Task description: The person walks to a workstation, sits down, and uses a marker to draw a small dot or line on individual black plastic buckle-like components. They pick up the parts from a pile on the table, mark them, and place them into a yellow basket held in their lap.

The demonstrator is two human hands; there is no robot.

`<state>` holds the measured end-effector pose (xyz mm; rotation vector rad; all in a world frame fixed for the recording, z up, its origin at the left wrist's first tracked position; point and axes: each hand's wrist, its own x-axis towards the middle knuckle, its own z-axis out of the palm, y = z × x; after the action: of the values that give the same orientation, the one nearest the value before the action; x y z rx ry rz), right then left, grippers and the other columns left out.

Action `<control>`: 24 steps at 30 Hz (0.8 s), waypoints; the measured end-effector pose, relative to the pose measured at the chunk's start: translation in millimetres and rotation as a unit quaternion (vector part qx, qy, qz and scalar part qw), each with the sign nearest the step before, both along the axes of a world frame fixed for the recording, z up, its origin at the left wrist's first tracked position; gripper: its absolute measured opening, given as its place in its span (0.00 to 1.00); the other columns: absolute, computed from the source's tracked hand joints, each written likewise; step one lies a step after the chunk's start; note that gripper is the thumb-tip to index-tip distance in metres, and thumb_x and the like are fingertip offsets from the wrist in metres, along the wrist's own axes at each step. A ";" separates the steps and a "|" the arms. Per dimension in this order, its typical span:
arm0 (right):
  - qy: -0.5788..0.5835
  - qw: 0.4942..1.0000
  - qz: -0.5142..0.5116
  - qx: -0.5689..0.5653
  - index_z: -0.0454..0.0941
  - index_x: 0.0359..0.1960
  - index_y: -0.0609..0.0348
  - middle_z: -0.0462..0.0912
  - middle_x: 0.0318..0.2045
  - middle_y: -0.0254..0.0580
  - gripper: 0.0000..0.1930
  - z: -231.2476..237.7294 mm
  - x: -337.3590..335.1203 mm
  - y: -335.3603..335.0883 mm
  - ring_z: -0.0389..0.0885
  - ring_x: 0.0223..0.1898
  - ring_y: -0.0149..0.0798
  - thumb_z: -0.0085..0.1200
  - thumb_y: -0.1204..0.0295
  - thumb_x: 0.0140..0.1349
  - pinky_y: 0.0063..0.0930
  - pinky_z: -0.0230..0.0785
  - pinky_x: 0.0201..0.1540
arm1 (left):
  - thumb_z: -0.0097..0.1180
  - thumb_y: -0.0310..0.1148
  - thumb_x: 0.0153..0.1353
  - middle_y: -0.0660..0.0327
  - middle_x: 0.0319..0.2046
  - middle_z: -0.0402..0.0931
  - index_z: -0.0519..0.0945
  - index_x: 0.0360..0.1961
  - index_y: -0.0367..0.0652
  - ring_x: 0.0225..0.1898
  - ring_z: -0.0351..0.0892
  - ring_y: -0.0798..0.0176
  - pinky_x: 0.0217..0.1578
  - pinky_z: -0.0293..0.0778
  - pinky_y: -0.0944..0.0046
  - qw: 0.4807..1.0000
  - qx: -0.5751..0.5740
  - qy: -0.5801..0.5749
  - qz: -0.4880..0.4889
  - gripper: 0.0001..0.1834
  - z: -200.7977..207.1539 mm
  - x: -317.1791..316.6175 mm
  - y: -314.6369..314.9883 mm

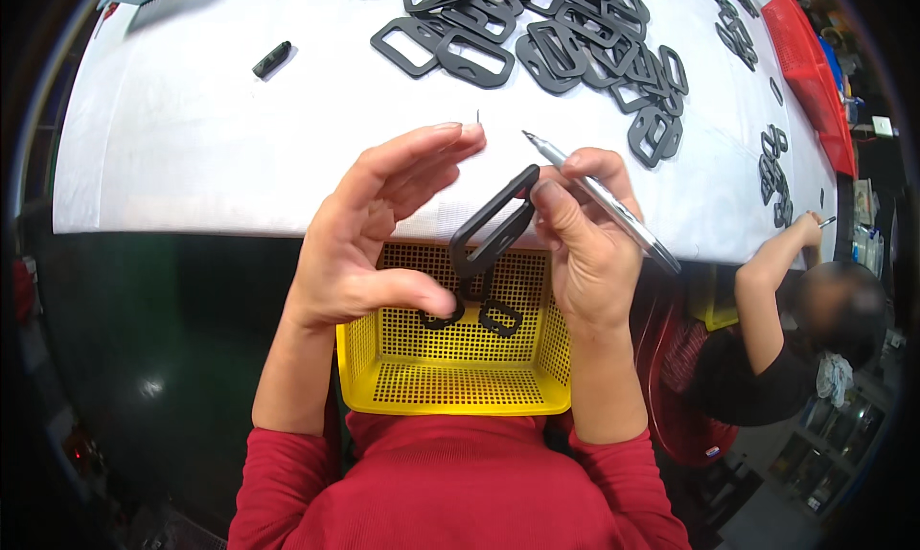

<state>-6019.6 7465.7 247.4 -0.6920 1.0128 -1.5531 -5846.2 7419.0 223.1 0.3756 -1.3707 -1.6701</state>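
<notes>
My right hand (594, 234) grips a black rectangular plastic frame (491, 226) between thumb and fingers. A silver marker pen (604, 197) also rests in that hand, its dark tip pointing up and left. Fingers apart and curved, my left hand (379, 219) is held to the left of the frame with nothing in it. Below both hands, in my lap, sits a yellow perforated basket (455, 397). A few black pieces (500, 318) lie inside it, partly covered by my left thumb.
A heap of similar black frames (565, 37) covers the far middle of the white table (192, 157). A black pen cap (272, 59) lies at left. Red baskets (810, 80) line the right edge. At right, another person (767, 330) works beside smaller piles (774, 176).
</notes>
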 end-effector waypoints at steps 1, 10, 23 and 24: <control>0.000 1.000 -0.001 -0.002 0.68 0.37 0.59 0.79 0.28 0.42 0.12 -1.8 2.6 -0.9 0.76 0.29 0.26 0.56 0.81 0.52 0.12 0.65 0.28 | 0.71 0.30 0.32 0.49 0.55 0.63 0.59 0.57 0.35 0.60 0.59 0.54 0.60 0.55 0.57 0.996 -0.061 -0.032 0.047 0.48 2.4 -4.2 2.5; 0.120 0.989 -0.045 0.069 0.73 0.37 0.62 0.76 0.27 0.34 0.08 -4.3 16.6 1.0 0.69 0.24 0.19 0.52 0.73 0.58 0.09 0.58 0.23 | 0.67 0.26 0.39 0.50 0.47 0.72 0.68 0.50 0.34 0.50 0.71 0.55 0.52 0.67 0.59 0.967 -0.173 -0.091 0.162 0.34 -7.6 -13.3 7.7; 0.279 0.958 -0.072 0.012 0.67 0.21 0.59 0.70 0.14 0.27 0.10 -14.7 24.0 2.4 0.62 0.16 0.15 0.55 0.75 0.55 0.12 0.53 0.16 | 0.67 0.26 0.38 0.60 0.43 0.75 0.70 0.49 0.43 0.43 0.77 0.58 0.55 0.62 0.53 0.935 -0.188 -0.269 0.131 0.32 -14.2 0.1 9.6; 0.297 0.953 -0.068 0.000 0.66 0.19 0.59 0.69 0.12 0.27 0.10 -18.2 23.8 1.6 0.63 0.15 0.16 0.55 0.76 0.55 0.13 0.53 0.15 | 0.67 0.26 0.38 0.60 0.43 0.75 0.70 0.49 0.43 0.43 0.77 0.58 0.55 0.62 0.53 0.936 -0.187 -0.270 0.130 0.32 -14.6 1.0 8.9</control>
<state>-5995.9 7467.4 229.2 -1.1486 1.5283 -1.4898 -5845.2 7428.0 208.5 0.7925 -1.9024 -1.0891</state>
